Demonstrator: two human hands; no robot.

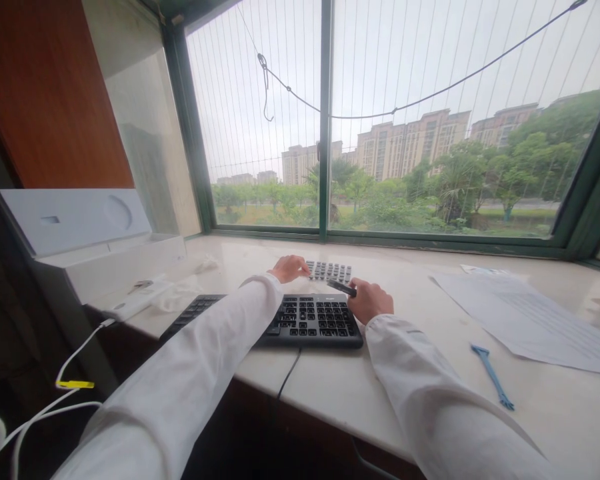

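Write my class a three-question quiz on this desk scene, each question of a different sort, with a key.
1. True or false: the right hand holds a dark tool.
2. The left hand rests at: A) the keyboard B) the loose keys C) the papers
3. Fill in: the blue tool lies to the ___ of the keyboard.

Key: 1 true; 2 B; 3 right.
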